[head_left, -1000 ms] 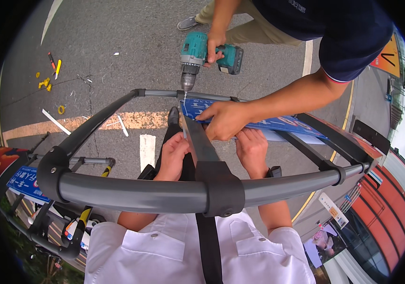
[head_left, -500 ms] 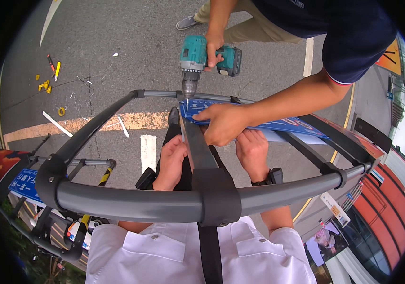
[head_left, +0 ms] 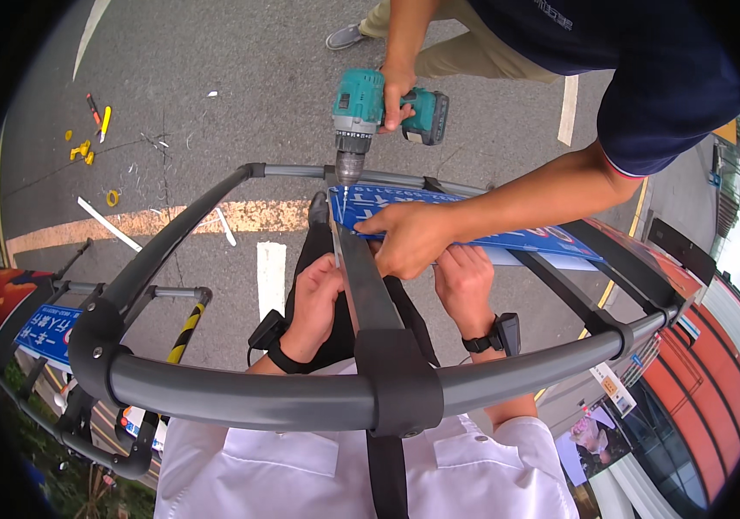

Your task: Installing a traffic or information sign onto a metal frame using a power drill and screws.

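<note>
My left hand (head_left: 312, 303) is closed beside the grey crossbar (head_left: 370, 290), its fingertips at a thin pale edge along the bar; what they pinch is hidden. On the other side of the bar, my right hand (head_left: 463, 281) has its fingers curled at the near edge of a blue sign panel (head_left: 508, 240). A co-worker's hand (head_left: 409, 238) lies on the sign's left part and partly hides it. The co-worker's other hand (head_left: 398, 91) grips a teal cordless drill (head_left: 359, 102), whose bit points down at the sign's left end.
A curved dark grey rail (head_left: 240, 391) crosses in front of my chest. Cutters (head_left: 93, 112), a yellow knife (head_left: 106, 124), tape rolls and white strips (head_left: 108, 223) lie on the asphalt. Another frame with a blue sign (head_left: 45, 333) stands at left. The co-worker's shoe (head_left: 345, 36) is beyond.
The near rail sits slightly lower in view, and more of my left wrist shows. The drill stays over the sign's left end; both my hands keep their places.
</note>
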### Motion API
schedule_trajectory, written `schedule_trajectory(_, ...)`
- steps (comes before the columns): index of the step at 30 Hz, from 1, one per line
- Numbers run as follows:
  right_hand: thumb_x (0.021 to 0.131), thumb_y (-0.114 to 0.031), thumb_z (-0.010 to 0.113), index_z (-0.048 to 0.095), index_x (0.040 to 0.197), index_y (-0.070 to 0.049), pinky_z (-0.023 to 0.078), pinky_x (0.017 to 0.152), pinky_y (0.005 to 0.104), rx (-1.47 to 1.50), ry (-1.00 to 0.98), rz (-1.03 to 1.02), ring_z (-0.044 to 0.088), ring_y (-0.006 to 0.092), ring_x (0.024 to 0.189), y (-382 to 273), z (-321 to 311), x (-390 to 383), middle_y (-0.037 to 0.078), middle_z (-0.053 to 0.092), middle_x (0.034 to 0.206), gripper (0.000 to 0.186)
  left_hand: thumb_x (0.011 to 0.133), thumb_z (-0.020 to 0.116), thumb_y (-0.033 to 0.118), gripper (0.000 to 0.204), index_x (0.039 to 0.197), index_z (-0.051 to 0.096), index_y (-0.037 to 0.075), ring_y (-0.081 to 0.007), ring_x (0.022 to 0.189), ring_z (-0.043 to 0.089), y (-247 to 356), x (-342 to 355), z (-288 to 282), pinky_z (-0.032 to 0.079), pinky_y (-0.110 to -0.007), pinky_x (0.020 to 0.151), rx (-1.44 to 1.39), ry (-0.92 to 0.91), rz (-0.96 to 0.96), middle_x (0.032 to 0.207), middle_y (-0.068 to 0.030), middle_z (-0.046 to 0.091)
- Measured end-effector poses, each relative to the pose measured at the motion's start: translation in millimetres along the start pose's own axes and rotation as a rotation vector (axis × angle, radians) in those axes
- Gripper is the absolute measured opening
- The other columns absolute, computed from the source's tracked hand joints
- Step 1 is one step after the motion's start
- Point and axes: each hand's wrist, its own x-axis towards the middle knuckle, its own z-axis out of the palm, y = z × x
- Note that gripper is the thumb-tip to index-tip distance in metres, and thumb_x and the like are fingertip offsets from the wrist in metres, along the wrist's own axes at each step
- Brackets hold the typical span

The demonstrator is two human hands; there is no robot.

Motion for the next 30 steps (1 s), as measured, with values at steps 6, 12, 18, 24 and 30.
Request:
schedule_trajectory(6,0.079,0.005,0.083,0.077,0.102,-0.004,0.055,0.080,0.0462,-0.003,-0.006,0.007,0.071,0.0329,0.086,-0.4,-0.1,-0.6,0.010,0.073,0.092,0.025,0.107,0.057,0.000,0.015,0.104,0.071,0.003,-0.0025,0.087,0.058,4.5,-1.3,3.5,0.044,-0.023,0.079,0.017,-0.005,0.010,0.097,0.0035,0.071)
schedule_trajectory(12,0.078,0.005,0.083,0.078,0.102,-0.004,0.055,0.081,0.0461,0.003,-0.001,-0.001,0.072,0.0331,0.087,-1.1,-1.2,0.5,0.011,0.075,0.094,0.026,0.107,0.057,0.000,0.015,0.104,0.071,0.003,-0.0028,0.087,0.059,3.4,-1.6,1.5,0.044,-0.024,0.079,0.014,-0.016,0.006,0.097,0.0032,0.072)
schedule_trajectory(18,0.086,0.002,0.082,0.078,0.101,-0.005,0.056,0.081,0.0441,-0.032,-0.030,-0.001,0.073,0.0293,0.087,0.0,-2.7,-1.1,0.009,0.077,0.096,0.017,0.107,0.057,-0.001,0.015,0.104,0.071,0.003,-0.0029,0.087,0.059,2.2,-0.8,1.3,0.044,-0.024,0.079,0.030,-0.011,0.010,0.097,0.0029,0.072)
schedule_trajectory(24,0.086,0.002,0.082,0.078,0.101,-0.005,0.055,0.080,0.0438,-0.018,-0.008,-0.009,0.072,0.0290,0.085,-2.5,-3.9,2.7,0.009,0.076,0.095,0.017,0.106,0.057,-0.002,0.015,0.103,0.071,0.003,-0.0034,0.087,0.060,2.0,-1.6,0.4,0.045,-0.023,0.079,0.029,-0.001,0.005,0.097,0.0020,0.072)
schedule_trajectory(30,0.078,0.006,0.083,0.078,0.103,-0.003,0.055,0.080,0.0461,0.004,-0.025,0.003,0.071,0.0333,0.085,0.0,-2.4,-1.9,0.011,0.075,0.094,0.028,0.105,0.056,-0.003,0.016,0.104,0.071,0.002,-0.0040,0.088,0.062,2.8,-2.8,3.2,0.047,-0.023,0.081,0.012,0.003,0.006,0.099,0.0005,0.074)
